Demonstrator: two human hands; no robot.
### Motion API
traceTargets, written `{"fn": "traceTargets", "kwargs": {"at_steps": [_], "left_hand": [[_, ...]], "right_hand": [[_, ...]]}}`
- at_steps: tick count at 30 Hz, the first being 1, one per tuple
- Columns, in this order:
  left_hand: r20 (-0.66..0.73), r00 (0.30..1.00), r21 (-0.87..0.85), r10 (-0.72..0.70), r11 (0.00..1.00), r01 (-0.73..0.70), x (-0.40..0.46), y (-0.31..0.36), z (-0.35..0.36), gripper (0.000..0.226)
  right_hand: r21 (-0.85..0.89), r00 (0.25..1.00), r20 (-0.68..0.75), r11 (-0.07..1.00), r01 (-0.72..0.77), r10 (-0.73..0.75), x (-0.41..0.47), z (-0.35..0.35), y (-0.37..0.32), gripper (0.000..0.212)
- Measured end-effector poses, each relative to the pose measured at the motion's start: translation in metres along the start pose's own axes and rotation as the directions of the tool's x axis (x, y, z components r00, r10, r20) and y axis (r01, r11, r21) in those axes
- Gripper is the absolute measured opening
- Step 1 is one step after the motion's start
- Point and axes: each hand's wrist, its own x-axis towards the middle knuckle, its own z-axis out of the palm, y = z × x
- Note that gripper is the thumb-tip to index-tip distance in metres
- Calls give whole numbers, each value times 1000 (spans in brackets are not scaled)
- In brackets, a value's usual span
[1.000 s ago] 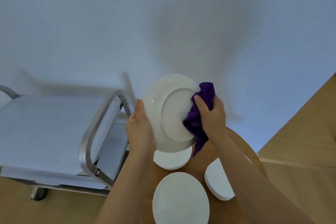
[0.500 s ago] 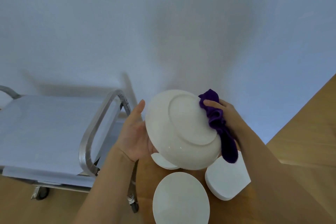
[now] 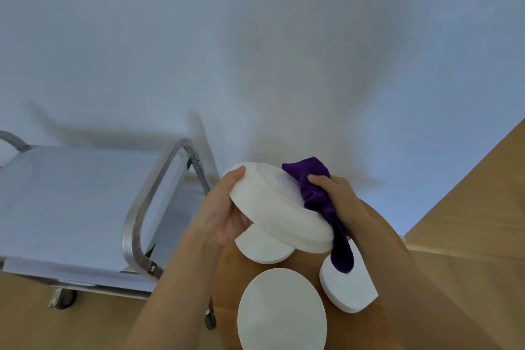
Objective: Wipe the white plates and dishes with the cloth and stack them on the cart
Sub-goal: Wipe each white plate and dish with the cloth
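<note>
Above the tabletop point(image 3: 224, 273), left hand point(image 3: 220, 214) grips upturned plate point(image 3: 272, 210) by its rim, right hand point(image 3: 338, 193) fingers clamped on cloth point(image 3: 315, 193); best wipe firmly, rim braced.

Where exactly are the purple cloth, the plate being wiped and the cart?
purple cloth point(image 3: 314, 193): head view, bunched middle.
white round plate being wiped point(image 3: 272, 207): head view, underside.
metal cart point(image 3: 142, 207): head view, handle bar.

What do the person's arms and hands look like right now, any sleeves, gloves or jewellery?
Both forearms are bare as far as the frame shows, with no sleeves in view. The left hand and right hand wear no gloves. No rings, watch or wristbands are visible.
</note>
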Motion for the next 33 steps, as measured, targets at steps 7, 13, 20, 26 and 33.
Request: {"fn": "traceTargets", "kwargs": {"at_steps": [7,13,20,26,33], "left_hand": [[-56,997,70,49,997,-45,6,-12,20,21],[-99,980,428,173,897,-115,8,-45,38,18],[-28,990,704,139,706,-80,-6,-59,39,28],[23,984,733,178,666,-138,-7,-50,40,15],[-34,976,689,214,713,-132,0,-41,39,32]], "right_hand": [[18,990,-139,1000,25,-22,-5,16,6,29],[67,943,-331,996,66,-40,-8,40,6,31],[157,996,-63,986,-47,57,-5,41,-14,27],[167,994,-13,980,-106,110,9,40,-21,17],[109,998,-41,993,-48,53,4,32,-9,21]]}}
